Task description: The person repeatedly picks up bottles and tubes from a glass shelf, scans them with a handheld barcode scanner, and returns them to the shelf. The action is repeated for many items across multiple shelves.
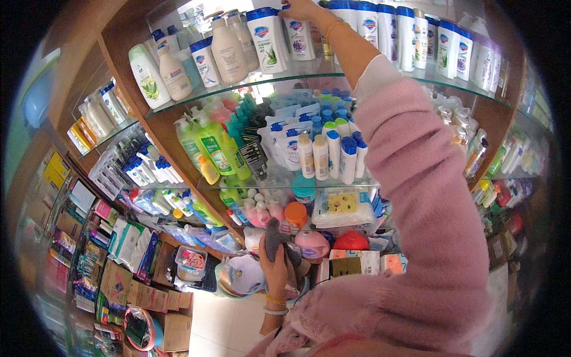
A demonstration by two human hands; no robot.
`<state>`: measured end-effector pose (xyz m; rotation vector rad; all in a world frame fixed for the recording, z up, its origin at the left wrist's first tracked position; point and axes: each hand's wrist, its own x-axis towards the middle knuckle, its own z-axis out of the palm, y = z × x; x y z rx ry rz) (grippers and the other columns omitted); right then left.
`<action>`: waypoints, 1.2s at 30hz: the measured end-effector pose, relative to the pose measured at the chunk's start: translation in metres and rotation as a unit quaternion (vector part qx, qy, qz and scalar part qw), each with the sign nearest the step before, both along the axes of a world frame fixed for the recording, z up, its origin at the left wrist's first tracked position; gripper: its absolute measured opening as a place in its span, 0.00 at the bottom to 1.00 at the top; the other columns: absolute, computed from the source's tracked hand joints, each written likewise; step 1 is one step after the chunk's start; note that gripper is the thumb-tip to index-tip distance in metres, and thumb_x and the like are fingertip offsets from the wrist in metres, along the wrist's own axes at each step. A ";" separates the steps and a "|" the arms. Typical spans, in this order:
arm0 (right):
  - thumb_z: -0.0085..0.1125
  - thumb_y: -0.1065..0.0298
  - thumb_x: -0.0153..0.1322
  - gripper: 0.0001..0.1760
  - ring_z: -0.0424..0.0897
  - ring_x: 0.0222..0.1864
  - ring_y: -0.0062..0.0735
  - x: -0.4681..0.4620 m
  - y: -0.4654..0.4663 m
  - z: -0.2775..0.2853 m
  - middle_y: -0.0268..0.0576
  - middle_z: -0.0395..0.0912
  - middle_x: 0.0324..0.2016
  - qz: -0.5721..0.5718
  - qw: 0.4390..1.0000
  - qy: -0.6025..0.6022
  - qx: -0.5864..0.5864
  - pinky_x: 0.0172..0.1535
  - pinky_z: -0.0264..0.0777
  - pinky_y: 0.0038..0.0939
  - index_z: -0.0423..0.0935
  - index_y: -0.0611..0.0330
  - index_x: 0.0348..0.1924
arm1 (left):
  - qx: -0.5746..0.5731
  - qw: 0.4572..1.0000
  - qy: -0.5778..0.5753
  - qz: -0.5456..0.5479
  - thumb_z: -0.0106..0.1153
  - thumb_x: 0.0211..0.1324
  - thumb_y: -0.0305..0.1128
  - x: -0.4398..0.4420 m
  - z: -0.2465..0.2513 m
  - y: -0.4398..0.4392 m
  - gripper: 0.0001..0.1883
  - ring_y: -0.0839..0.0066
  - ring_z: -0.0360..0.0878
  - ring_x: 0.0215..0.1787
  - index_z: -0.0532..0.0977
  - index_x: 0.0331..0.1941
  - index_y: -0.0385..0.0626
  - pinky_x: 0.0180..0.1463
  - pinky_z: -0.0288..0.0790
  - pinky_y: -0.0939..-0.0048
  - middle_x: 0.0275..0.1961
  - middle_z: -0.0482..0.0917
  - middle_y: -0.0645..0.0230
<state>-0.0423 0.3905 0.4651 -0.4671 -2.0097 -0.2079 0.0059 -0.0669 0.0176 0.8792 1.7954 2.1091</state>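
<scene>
My right hand reaches up to the top glass shelf, its fingers at the blue cap of a white bottle with a purple flower print. Whether the fingers grip it is hard to tell at the picture's edge. Beside it stand a white bottle with an aloe print and a beige pump bottle. Lower down, in front of the bottom shelves, my left hand holds a bunched dark grey cloth. Past the cloth are a pink jug and an orange-lidded jar.
Glass shelf edges cross in front of me, packed with bottles. A wooden upright divides the shelving on the left. Cardboard boxes and a tub with an orange rim stand low at left. A packet with a yellow label lies on a lower shelf.
</scene>
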 end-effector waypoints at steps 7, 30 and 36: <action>0.60 0.71 0.58 0.40 0.61 0.61 0.66 0.027 -0.047 -0.006 0.70 0.52 0.62 -0.130 0.977 -0.150 -0.078 0.62 0.61 0.45 0.58 0.60 0.63 | -0.030 0.997 -0.062 -0.023 0.55 0.59 0.28 0.003 -0.024 -0.015 0.24 0.68 0.70 0.56 0.63 0.59 0.37 0.60 0.62 0.71 0.56 0.71 0.59; 0.59 0.36 0.61 0.32 0.80 0.29 0.46 0.104 -0.069 -0.109 0.50 0.80 0.23 -0.015 0.990 -0.039 -0.136 0.35 0.73 0.39 0.81 0.63 0.28 | -0.028 0.992 -0.019 -0.123 0.53 0.61 0.28 0.027 -0.013 0.006 0.24 0.73 0.69 0.52 0.62 0.60 0.38 0.56 0.63 0.74 0.55 0.70 0.63; 0.56 0.37 0.63 0.32 0.80 0.29 0.48 0.074 -0.066 -0.113 0.51 0.80 0.23 -0.071 0.993 -0.048 -0.086 0.36 0.74 0.39 0.81 0.64 0.23 | -0.023 0.994 -0.063 -0.085 0.53 0.61 0.27 0.034 -0.007 -0.003 0.24 0.74 0.70 0.52 0.62 0.60 0.37 0.57 0.64 0.74 0.53 0.72 0.62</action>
